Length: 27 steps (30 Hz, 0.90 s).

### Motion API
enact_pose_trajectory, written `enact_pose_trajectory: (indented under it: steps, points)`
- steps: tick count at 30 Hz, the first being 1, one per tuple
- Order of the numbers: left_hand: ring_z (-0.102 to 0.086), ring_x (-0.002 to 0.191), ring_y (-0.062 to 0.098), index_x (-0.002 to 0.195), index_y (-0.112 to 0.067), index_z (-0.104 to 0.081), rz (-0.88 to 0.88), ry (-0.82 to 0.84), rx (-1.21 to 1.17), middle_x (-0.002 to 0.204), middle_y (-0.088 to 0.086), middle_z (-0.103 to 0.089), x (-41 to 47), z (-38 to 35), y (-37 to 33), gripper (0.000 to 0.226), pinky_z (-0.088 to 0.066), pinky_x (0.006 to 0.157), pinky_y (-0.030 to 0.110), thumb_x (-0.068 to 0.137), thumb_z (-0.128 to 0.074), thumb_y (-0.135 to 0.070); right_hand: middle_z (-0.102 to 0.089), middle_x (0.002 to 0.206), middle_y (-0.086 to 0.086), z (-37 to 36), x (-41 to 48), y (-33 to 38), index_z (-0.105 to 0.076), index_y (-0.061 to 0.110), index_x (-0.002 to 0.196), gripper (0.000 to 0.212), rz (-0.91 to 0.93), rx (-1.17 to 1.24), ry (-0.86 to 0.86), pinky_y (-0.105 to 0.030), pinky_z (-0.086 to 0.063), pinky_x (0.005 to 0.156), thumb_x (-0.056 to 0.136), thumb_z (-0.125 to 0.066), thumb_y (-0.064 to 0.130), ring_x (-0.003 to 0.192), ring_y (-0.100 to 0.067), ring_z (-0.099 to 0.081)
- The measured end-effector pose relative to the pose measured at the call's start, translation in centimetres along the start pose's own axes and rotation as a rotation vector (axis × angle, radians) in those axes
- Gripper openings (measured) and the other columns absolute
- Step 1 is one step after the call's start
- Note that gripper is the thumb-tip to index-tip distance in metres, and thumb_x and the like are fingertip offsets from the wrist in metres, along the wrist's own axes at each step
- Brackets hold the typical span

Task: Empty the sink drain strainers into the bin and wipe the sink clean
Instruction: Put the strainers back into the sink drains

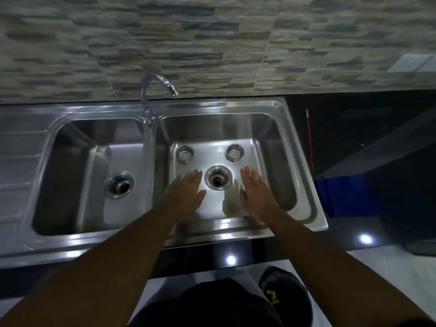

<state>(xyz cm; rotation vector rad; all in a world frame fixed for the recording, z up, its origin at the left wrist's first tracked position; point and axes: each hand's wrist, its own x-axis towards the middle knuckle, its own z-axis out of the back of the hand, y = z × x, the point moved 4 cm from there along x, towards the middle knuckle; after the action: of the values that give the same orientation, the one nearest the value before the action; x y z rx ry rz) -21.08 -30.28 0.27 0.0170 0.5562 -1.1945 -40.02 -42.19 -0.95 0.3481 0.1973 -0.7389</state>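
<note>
A steel double sink fills the view; its right basin (pixel 278 161) holds two round drain strainers, one at the back left (pixel 185 154) and one at the back right (pixel 234 152), both out of the drain. The right drain hole (pixel 217 177) is uncovered. My left hand (pixel 186 193) lies flat and open just left of that drain. To the drain's right, my right hand (pixel 253 188) is flat and open too. Neither hand holds anything. The left basin (pixel 70 175) has its own drain (pixel 119 184).
A curved tap (pixel 151 95) rises between the basins at the back. A blue cloth (pixel 346 197) lies on the dark counter to the right of the sink, with a thin red stick (pixel 309 138) behind it. A black bin (pixel 285 293) stands on the floor below.
</note>
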Motion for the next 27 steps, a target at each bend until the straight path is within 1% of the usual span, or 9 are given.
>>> enact_pose_trajectory:
  steps: [4, 8, 12, 15, 18, 22, 24, 27]
  points:
    - [-0.024, 0.152, 0.030, 0.156, -0.007, -0.023, 0.036, -0.053, -0.028, 0.165, 0.014, -0.025, 0.4, 1.7, 5.1, 0.066, -0.017, 0.125, 0.042, 0.103, -0.042, -0.041, -0.009, 0.166, -0.018, -0.4, 3.4, 3.0, -0.007, 0.002, 0.158, 0.070, -0.025, -0.006, 0.046, -0.047, -0.011, 0.125, 0.100, -0.041, 0.022, 0.154, -0.038, -0.010]
    - [-0.011, 0.156, 0.030, 0.159, -0.006, -0.016, 0.074, -0.078, 0.000, 0.168, 0.014, -0.015, 2.4, 2.3, 9.1, 0.069, -0.012, 0.126, 0.043, 0.104, -0.041, -0.040, -0.010, 0.166, -0.019, -0.6, 6.8, 4.0, -0.007, 0.000, 0.157, 0.071, -0.033, -0.042, 0.076, -0.048, -0.014, 0.125, 0.099, -0.042, 0.021, 0.153, -0.037, -0.010]
    - [-0.006, 0.157, 0.029, 0.159, -0.007, -0.018, 0.076, -0.139, 0.008, 0.168, 0.012, -0.013, 4.2, 1.7, 11.6, 0.067, -0.005, 0.126, 0.042, 0.104, -0.040, -0.039, -0.004, 0.167, -0.018, -1.3, 10.1, 3.6, -0.009, 0.001, 0.157, 0.070, -0.029, -0.083, 0.118, -0.049, -0.013, 0.125, 0.100, -0.042, 0.023, 0.154, -0.038, -0.004]
    - [-0.007, 0.157, 0.030, 0.157, -0.005, -0.027, -0.004, -0.200, 0.074, 0.166, 0.012, -0.024, 4.6, 0.6, 12.5, 0.065, -0.004, 0.127, 0.048, 0.103, -0.042, -0.039, -0.002, 0.167, -0.018, -2.1, 12.6, 2.8, -0.008, 0.001, 0.158, 0.069, -0.039, -0.122, 0.151, -0.049, -0.012, 0.125, 0.102, -0.041, 0.025, 0.154, -0.038, -0.001]
    - [-0.013, 0.156, 0.030, 0.152, -0.007, -0.039, -0.026, -0.327, 0.156, 0.159, 0.009, -0.040, 4.5, -0.5, 12.8, 0.063, -0.009, 0.127, 0.050, 0.101, -0.043, -0.044, -0.007, 0.166, -0.018, -2.8, 15.0, 1.5, -0.007, 0.001, 0.158, 0.074, -0.036, -0.145, 0.155, -0.048, -0.013, 0.125, 0.100, -0.045, 0.027, 0.154, -0.039, -0.004]
    - [-0.014, 0.156, 0.025, 0.148, -0.012, -0.045, -0.037, -0.431, 0.139, 0.155, 0.006, -0.046, 5.2, -1.1, 13.3, 0.060, -0.008, 0.128, 0.048, 0.100, -0.040, -0.046, -0.009, 0.165, -0.018, -3.7, 18.0, -0.9, -0.014, 0.007, 0.157, 0.075, -0.052, -0.135, 0.121, -0.048, -0.012, 0.125, 0.095, -0.051, 0.026, 0.154, -0.036, -0.004]
    - [-0.015, 0.156, 0.024, 0.148, -0.013, -0.047, -0.039, -0.458, 0.134, 0.154, 0.005, -0.047, 5.3, -1.2, 13.5, 0.057, -0.009, 0.128, 0.048, 0.101, -0.038, -0.044, -0.004, 0.166, -0.019, -4.3, 19.3, -2.1, -0.014, 0.013, 0.158, 0.073, -0.113, -0.111, 0.120, -0.048, -0.011, 0.126, 0.095, -0.050, 0.024, 0.154, -0.038, -0.002]
    - [-0.019, 0.155, 0.025, 0.145, -0.010, -0.051, -0.055, -0.506, 0.105, 0.151, 0.007, -0.051, 5.1, -1.0, 13.2, 0.053, -0.013, 0.126, 0.051, 0.102, -0.039, -0.039, 0.005, 0.166, -0.023, -5.3, 21.1, -3.3, -0.006, 0.019, 0.160, 0.077, -0.197, -0.115, 0.124, -0.050, -0.010, 0.126, 0.098, -0.050, 0.029, 0.154, -0.042, 0.001]
